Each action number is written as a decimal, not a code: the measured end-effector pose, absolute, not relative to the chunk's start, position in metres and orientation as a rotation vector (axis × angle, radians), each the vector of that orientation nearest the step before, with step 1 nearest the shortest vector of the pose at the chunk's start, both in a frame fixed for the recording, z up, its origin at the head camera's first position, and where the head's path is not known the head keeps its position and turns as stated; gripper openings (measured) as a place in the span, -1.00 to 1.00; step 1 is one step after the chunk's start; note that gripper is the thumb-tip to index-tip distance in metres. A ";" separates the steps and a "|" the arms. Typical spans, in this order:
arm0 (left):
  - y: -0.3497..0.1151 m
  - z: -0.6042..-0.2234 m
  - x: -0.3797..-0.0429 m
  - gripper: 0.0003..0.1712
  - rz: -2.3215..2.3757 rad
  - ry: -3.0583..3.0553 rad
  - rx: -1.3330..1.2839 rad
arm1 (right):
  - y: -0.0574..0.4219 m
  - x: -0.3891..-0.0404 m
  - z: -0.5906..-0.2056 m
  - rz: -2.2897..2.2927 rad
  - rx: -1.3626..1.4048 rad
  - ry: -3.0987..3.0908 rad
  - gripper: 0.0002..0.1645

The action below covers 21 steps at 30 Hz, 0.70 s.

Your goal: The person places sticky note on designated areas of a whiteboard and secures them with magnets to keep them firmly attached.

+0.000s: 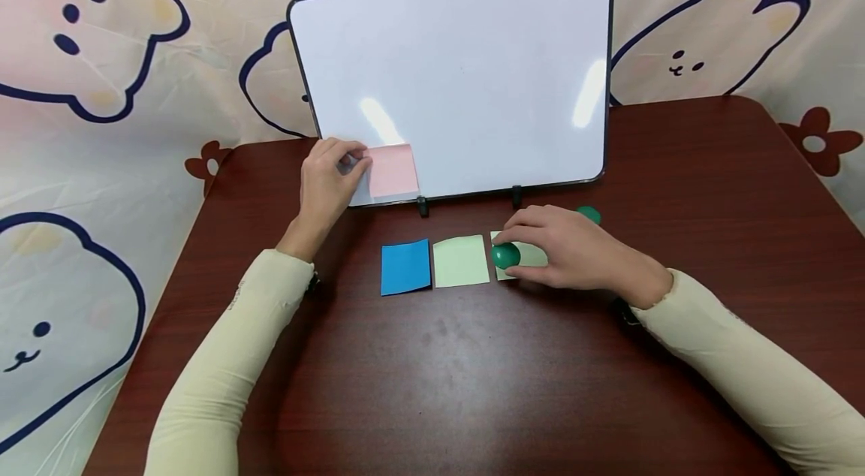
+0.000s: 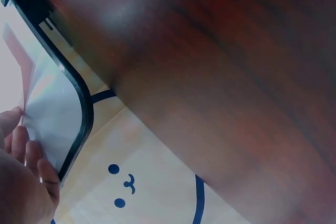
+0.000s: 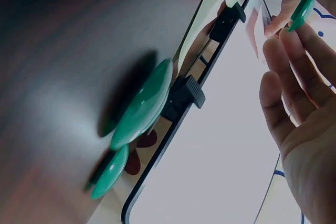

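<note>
My left hand [image 1: 330, 179] pinches the left edge of a pink square paper note [image 1: 393, 171], which lies against the lower left of an upright whiteboard [image 1: 466, 70]. In the left wrist view, the fingertips [image 2: 19, 135] are at the paper's edge, close to the board's dark frame. My right hand [image 1: 571, 247] holds a round green magnet [image 1: 505, 256] between thumb and fingers, above the right-hand pale green note [image 1: 531, 254] and partly covering it. Two more green magnets, a nearer one [image 3: 142, 108] and a farther one [image 3: 111, 174], lie on the table in the right wrist view.
A blue note [image 1: 405, 267] and another pale green note [image 1: 461, 261] lie in a row on the dark wooden table [image 1: 419, 378]. Black feet, one left [image 1: 423, 206] and one right [image 1: 516, 196], support the board. Behind it hangs a cartoon-printed cloth [image 1: 709, 33].
</note>
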<state>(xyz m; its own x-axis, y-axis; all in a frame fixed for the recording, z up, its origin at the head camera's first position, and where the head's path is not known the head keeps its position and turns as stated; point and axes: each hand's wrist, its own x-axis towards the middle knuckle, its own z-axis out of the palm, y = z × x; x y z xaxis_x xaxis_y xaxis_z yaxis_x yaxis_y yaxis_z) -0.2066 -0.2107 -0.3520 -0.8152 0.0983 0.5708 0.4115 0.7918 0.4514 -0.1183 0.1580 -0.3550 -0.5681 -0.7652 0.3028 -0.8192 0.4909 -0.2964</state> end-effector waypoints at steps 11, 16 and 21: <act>-0.210 -0.352 -0.205 -0.78 -0.798 -2.444 -0.387 | 0.144 -0.118 -0.354 0.614 1.375 -2.585 -0.55; -0.209 -0.353 -0.205 -0.77 -0.794 -2.456 -0.375 | 0.139 -0.119 -0.355 0.602 1.393 -2.549 -0.56; -0.210 -0.352 -0.204 -0.76 -0.798 -2.458 -0.371 | 0.132 -0.120 -0.356 0.590 1.410 -2.516 -0.56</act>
